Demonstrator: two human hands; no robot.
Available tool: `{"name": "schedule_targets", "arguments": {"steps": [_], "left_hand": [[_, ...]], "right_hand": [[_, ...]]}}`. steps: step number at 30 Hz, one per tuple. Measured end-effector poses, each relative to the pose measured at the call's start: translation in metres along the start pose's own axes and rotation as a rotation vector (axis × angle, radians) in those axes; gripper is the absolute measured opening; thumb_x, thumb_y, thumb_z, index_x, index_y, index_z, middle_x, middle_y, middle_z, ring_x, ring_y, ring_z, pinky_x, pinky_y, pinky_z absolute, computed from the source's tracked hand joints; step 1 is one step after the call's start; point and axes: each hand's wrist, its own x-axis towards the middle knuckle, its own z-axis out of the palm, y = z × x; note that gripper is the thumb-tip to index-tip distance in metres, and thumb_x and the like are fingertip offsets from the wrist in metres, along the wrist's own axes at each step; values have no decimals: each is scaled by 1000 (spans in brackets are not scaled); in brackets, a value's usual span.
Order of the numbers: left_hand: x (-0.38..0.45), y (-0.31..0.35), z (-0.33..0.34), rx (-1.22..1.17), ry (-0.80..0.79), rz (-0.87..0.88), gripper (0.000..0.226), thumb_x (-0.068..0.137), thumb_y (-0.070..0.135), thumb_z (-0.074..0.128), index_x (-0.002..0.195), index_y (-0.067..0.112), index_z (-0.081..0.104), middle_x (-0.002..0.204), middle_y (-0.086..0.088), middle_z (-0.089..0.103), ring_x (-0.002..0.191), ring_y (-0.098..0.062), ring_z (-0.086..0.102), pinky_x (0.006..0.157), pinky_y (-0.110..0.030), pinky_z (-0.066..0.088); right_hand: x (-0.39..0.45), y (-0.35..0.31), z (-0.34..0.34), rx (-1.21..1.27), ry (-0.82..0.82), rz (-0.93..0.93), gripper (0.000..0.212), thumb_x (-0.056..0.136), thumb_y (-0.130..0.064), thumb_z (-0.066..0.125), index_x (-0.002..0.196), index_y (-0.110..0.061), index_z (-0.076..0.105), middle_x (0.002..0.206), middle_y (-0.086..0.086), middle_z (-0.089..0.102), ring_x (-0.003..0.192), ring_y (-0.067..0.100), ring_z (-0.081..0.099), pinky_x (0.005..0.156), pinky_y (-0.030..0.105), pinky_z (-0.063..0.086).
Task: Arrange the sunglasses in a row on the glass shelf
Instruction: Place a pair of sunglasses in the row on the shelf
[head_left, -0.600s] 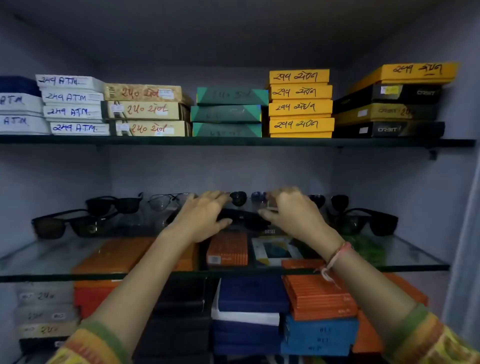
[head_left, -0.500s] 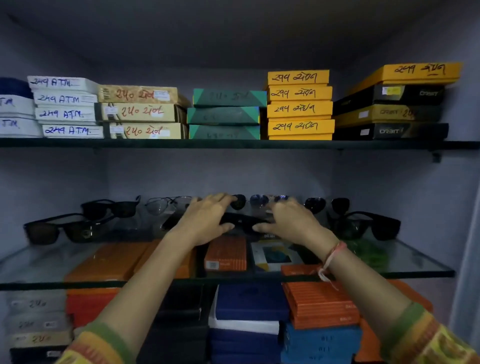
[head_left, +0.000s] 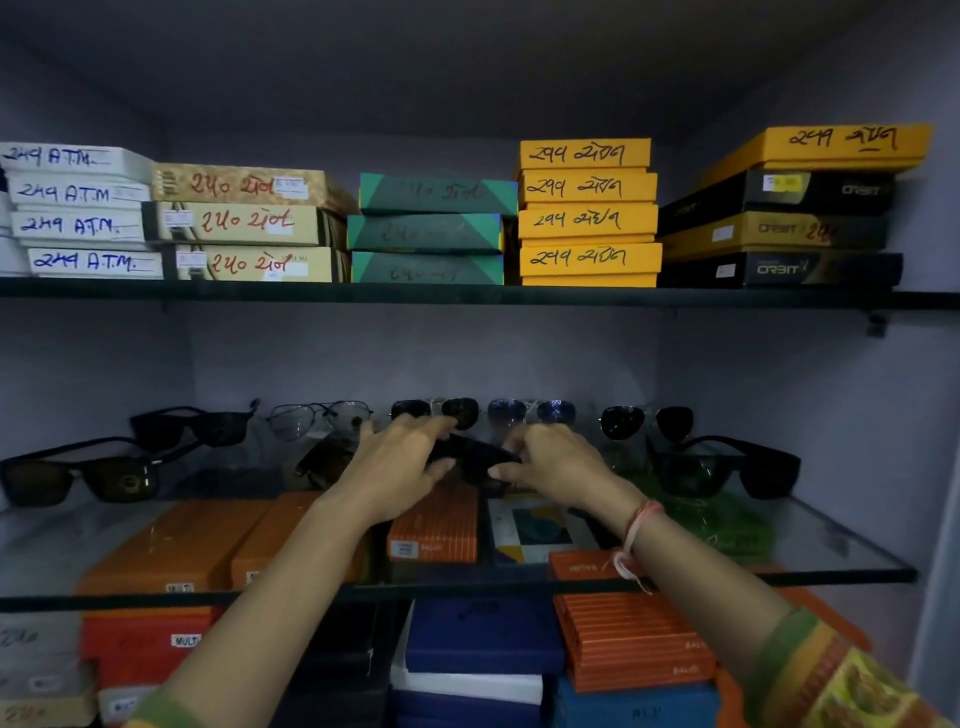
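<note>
Both my hands hold one pair of black sunglasses (head_left: 475, 457) low over the middle of the glass shelf (head_left: 810, 551). My left hand (head_left: 400, 467) grips its left end, my right hand (head_left: 556, 462) its right end. Behind them, several pairs stand in a row along the back: black sunglasses (head_left: 195, 423), clear-lens glasses (head_left: 317, 418), dark aviators (head_left: 441, 410), blue-tinted ones (head_left: 530, 413), dark round ones (head_left: 644, 421). Large black pairs sit at the far left (head_left: 78, 475) and far right (head_left: 727, 467). A brown-lens pair (head_left: 319, 457) lies just left of my left hand.
The upper shelf (head_left: 467, 293) carries stacked labelled boxes: white (head_left: 78, 208), beige (head_left: 244, 223), green (head_left: 431, 228), yellow (head_left: 587, 208), black and yellow (head_left: 789, 208). Orange (head_left: 634, 639) and blue boxes (head_left: 483, 634) are stacked under the glass shelf.
Both hands have drawn slightly closer together on the black sunglasses and shifted a little toward me; the view has tilted slightly.
</note>
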Motion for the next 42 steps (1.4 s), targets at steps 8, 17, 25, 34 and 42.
{"name": "schedule_targets", "arguments": {"steps": [8, 17, 25, 34, 42], "left_hand": [[1, -5, -5, -136, 254, -102, 34, 97, 38, 48, 117, 20, 69, 113, -5, 71, 102, -24, 65, 88, -42, 54], [6, 12, -19, -371, 223, -136, 22, 82, 28, 73, 95, 11, 79, 86, -8, 78, 62, -13, 69, 68, -29, 61], [22, 38, -33, -302, 206, -105, 26, 81, 33, 75, 93, 11, 80, 83, -8, 77, 69, -20, 69, 74, -40, 62], [35, 52, -34, -324, 198, -217, 20, 84, 20, 72, 80, 2, 80, 69, -15, 77, 68, -26, 73, 77, -36, 62], [50, 61, -18, -487, -57, -429, 18, 80, 18, 74, 75, 0, 75, 56, -5, 72, 45, -13, 65, 60, -24, 59]], "right_hand": [[-8, 12, -14, 373, 246, -107, 10, 80, -17, 80, 84, -18, 71, 74, 5, 70, 66, 19, 74, 66, 29, 62], [-24, 34, -36, 400, 359, -123, 20, 78, -41, 76, 88, -23, 79, 78, -6, 78, 71, 6, 73, 70, 24, 61], [-21, 48, -69, 438, 283, 71, 29, 74, -28, 84, 95, -10, 76, 74, 12, 78, 66, 22, 77, 69, 34, 64], [-22, 65, -79, 133, 362, 195, 27, 72, -31, 81, 59, -8, 76, 60, 2, 74, 61, 21, 71, 59, 30, 58], [-16, 77, -73, 56, 195, 296, 45, 72, -25, 82, 47, -14, 46, 46, -1, 44, 47, 18, 46, 51, 28, 42]]}}
